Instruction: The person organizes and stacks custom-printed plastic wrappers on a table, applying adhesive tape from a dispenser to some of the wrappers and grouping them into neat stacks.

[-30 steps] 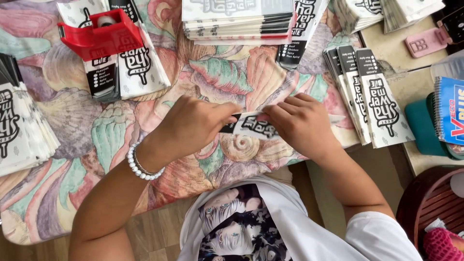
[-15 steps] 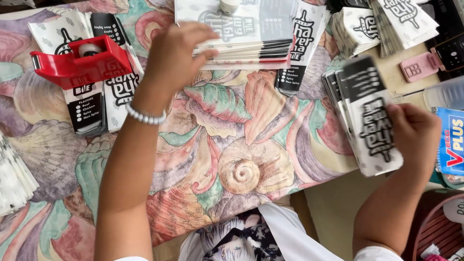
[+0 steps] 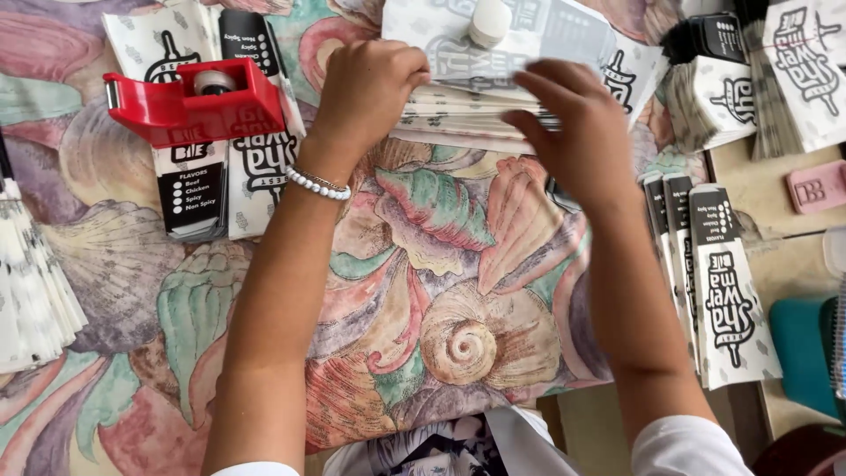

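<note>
The stack (image 3: 476,110) is a pile of flat paper sheets, white with grey and black print. It lies at 12 o'clock on the table, on the shell-patterned cloth (image 3: 441,291). The sheets lie flat, one on the other, and their near edges are fanned a little, so many thin layers show. A small white bottle (image 3: 489,22) stands on the top sheet. The left hand (image 3: 370,88) rests on the left end of the stack, fingers curled over its edge. The right hand (image 3: 577,132) touches the near edge at the right, fingers spread over the sheets.
</note>
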